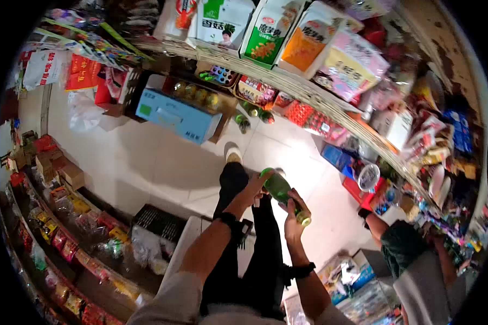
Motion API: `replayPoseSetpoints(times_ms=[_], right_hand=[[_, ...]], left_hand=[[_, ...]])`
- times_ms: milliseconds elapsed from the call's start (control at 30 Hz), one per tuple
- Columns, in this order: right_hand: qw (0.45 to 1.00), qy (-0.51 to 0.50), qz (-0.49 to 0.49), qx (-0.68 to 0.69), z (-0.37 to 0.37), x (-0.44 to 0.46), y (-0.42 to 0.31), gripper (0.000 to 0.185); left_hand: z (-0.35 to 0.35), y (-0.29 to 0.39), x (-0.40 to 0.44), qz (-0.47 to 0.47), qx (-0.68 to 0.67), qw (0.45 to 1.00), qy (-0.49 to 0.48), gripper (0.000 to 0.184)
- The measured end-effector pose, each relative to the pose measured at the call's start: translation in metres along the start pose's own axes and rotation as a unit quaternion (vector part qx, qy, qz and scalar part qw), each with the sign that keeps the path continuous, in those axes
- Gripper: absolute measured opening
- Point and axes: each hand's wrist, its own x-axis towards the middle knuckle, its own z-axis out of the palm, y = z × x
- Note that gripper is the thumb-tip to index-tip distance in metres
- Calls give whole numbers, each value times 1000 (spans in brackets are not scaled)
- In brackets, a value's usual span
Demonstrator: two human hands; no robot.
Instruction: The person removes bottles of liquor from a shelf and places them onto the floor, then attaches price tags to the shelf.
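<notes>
A green glass bottle (278, 189) lies tilted between my two hands, above the floor and in front of my legs. My left hand (254, 188) is closed around its wide end at the upper left. Lower right, my right hand (295, 212) grips it close to the narrow end, where a gold-coloured tip shows. A small pale thing sits just under my left fingers, too small to make out. Several more green bottles (253, 111) stand on the floor ahead, beside a blue carton (177, 116) that holds jars with yellowish lids.
A wooden shelf (222, 58) with packaged snacks curves across the front and right. Stepped racks (76, 238) of packets line the left, near a black crate (158, 223). Another person (412, 254) is at the right, by boxes and goods. Pale tiled floor (168, 162) lies between.
</notes>
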Motion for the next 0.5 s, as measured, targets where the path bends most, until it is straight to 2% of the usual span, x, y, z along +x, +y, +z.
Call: replayPoseSetpoints(times_ms=[33,67,100,200,233,267,300,333,400,433,500], right_hand=[[1000,4,-1,-8,5,17,25,23],[1000,-8,-1,-16,8,38,53,22],[1000,-7,-13,-3,13,53,78,21],[1000,-11,-14,-23,39,110,138,20],[997,-20,-54,-49,44,127,165,21],[993,-27,-88,-76,47,140,191,22],[996,-32,-58,-55,56,150,199,23],[996,-35,-69,-53,61,162,216,24],[995,-37,-83,-45,80,189,247,24],[992,-28,-100,-78,86,199,262,24],[983,-14,-112,-145,97,219,286,23]], left_hand=[[-7,-6,27,-23,-35,999,-6,68],[-6,-18,56,-59,-99,992,55,60],[-17,-37,95,-48,-161,986,5,59],[-33,-46,150,-5,-218,976,-16,57],[-32,-47,165,80,-189,978,38,54],[-33,-51,177,211,-136,967,33,53],[-36,-63,197,349,-83,933,40,52],[-38,-69,210,470,-44,880,52,52],[-50,-57,234,471,6,877,90,55],[-52,-56,246,424,-100,899,37,57],[-60,-54,270,362,-206,909,-10,59]])
